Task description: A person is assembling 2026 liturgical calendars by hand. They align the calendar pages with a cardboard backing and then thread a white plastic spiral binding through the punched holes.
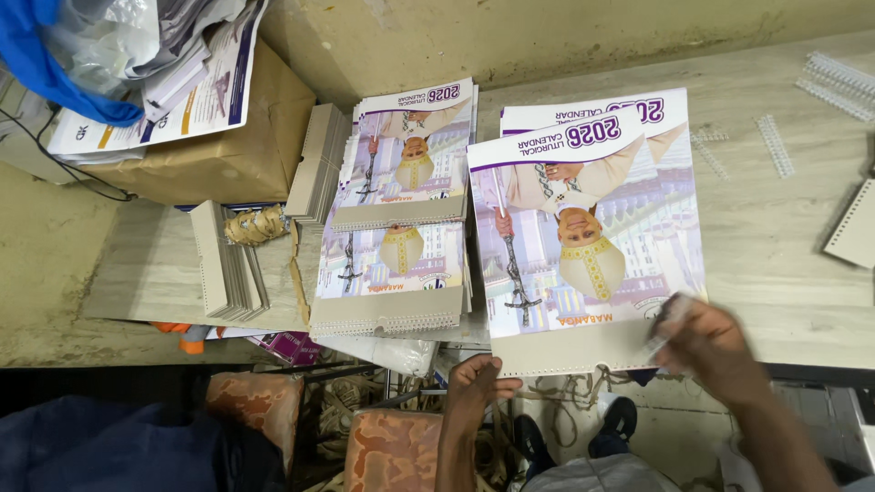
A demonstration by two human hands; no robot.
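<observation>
A printed wall calendar (583, 246) with a purple header, a robed figure and a grey punched card strip at its near edge lies on the wooden table (784, 246), on top of another copy. My left hand (476, 381) pinches the near left corner of the card strip. My right hand (715, 346), blurred, rests at the near right corner with a small pale thing, perhaps a binding comb, at its fingertips. To the left are two stacks of the same calendars (401, 210).
White wire binding combs (838, 82) lie at the far right beside a grey card sheet (857, 228). Piles of grey card (228, 264) and a brown paper parcel (219, 155) with papers on it sit at the left. Below the table edge are patterned cushions (392, 451).
</observation>
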